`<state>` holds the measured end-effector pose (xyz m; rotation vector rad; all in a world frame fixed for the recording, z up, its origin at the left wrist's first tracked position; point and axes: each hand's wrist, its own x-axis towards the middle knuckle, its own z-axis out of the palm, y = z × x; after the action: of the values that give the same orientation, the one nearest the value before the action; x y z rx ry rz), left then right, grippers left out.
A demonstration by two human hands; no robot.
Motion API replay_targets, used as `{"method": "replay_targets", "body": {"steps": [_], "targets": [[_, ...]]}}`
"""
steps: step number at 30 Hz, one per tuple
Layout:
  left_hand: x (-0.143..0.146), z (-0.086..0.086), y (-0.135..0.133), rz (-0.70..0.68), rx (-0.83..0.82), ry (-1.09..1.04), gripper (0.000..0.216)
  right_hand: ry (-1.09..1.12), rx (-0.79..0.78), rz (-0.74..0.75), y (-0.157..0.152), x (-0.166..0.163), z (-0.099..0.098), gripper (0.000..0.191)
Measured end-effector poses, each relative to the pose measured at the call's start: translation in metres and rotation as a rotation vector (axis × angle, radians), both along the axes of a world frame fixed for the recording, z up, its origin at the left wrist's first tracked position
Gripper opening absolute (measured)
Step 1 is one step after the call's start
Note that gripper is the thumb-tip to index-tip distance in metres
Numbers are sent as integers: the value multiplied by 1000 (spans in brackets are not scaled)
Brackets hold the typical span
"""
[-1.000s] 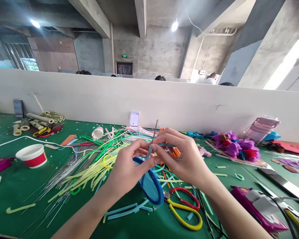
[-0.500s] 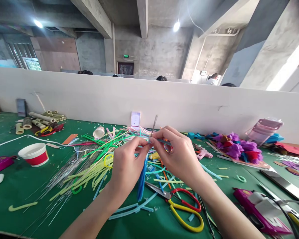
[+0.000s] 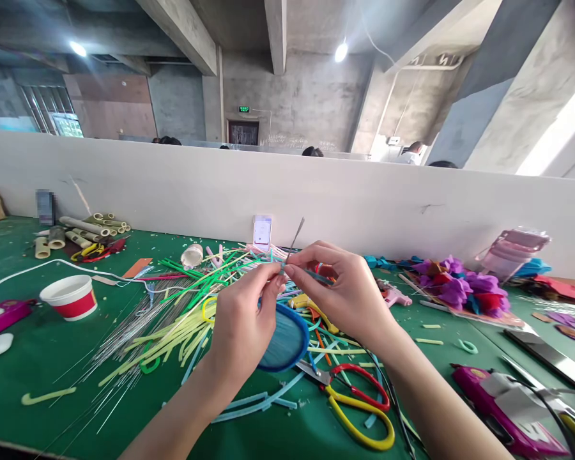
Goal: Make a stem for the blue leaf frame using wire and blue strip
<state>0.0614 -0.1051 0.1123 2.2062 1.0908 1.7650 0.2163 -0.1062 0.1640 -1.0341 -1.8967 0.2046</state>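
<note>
A blue rounded hoop covered with sheer fabric [image 3: 284, 337] hangs below my fingertips, its flat face turned partly toward me. Thin wire ends [image 3: 296, 235] stick up above the pinch point. My left hand [image 3: 246, 306] is closed, thumb and forefinger pinching the hoop's gathered wire end. Just to the right, my right hand [image 3: 338, 284] pinches at the same spot, with a thin bluish strip [image 3: 319, 276] running under its fingers. The exact grip is partly hidden by the fingertips. Red-and-yellow scissors [image 3: 347, 396] lie on the table below the hoop.
Yellow-green strips [image 3: 172, 342] and loose wires [image 3: 124, 338] cover the green table at left. Beyond them stands a paper cup [image 3: 71, 297]. Purple fabric flowers [image 3: 460, 284] and a magenta power strip [image 3: 503, 409] are at right. A phone [image 3: 262, 232] leans on the white partition [image 3: 196, 191].
The blue hoop has turned from nearly edge-on to showing its broad face. The wire ends lean further right, and both hands stay together at the pinch.
</note>
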Motion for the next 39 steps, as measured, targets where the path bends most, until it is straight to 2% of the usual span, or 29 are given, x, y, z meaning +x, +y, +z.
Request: {"method": "replay_targets", "body": {"steps": [4,9,14,19,22,26,30,34,39], "targets": [[5,-2,1,86,60,12,10,-26,87,-61,-1,-1,-4,8],[10,-9,1,19,21,-124,10,22,69,-105,-3,-6,-8,9],[14,-19,1,48,106,-183,20,122,30,-115,-6,-13,-14,7],[15,-22,3,88,173,-125,25,130,-15,-128,-4,-14,-17,12],[17,-21,5,176,261,-12,29,88,-34,-154,-4,-11,-17,14],[19,-22,9,248,329,81,27,143,-65,-195,-5,-10,-18,15],[18,-24,11,230,317,59,23,174,-120,-153,-7,-7,-19,16],[16,-24,11,200,325,23,23,188,-188,-46,-11,-1,-16,18],[14,-20,9,159,367,-11,21,212,-170,6,-14,3,-14,16]]}}
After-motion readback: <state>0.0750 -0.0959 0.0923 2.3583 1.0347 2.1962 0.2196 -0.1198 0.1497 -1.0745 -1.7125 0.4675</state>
